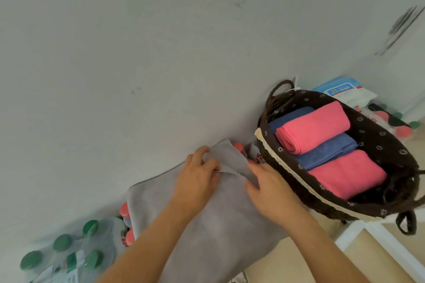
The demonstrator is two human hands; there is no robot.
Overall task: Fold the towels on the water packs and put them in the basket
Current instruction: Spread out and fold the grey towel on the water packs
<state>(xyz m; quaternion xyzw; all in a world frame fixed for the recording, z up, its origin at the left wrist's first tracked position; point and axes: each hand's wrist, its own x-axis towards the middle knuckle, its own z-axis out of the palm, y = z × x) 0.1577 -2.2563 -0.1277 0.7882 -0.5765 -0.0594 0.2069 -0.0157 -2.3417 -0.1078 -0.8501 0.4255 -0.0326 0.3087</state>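
Fingers [199,153] of your left hand [197,179] are curled and pinch a raised fold of the grey towel [218,225] close to its far corner. Your right hand [269,187] lies just beside it on the same corner, its fingers [254,167] fairly straight along the cloth and the thumb tucked near the edge; whether it really has hold of the towel I cannot tell. A crease runs in the cloth between your two hands.

Most of the towel is spread flat over a water pack [124,211] with red caps, which peek out at its left edge and beyond the far corner. It lies against the wall [161,53]. Just to its right stands the dark woven basket [299,179] with a pale trim, holding two rolled pink towels [315,126] and two blue towels [326,149] side by side. A pack of green-capped bottles [62,242] sits at lower left, and a blue-and-white packet [342,89] lies behind the basket.
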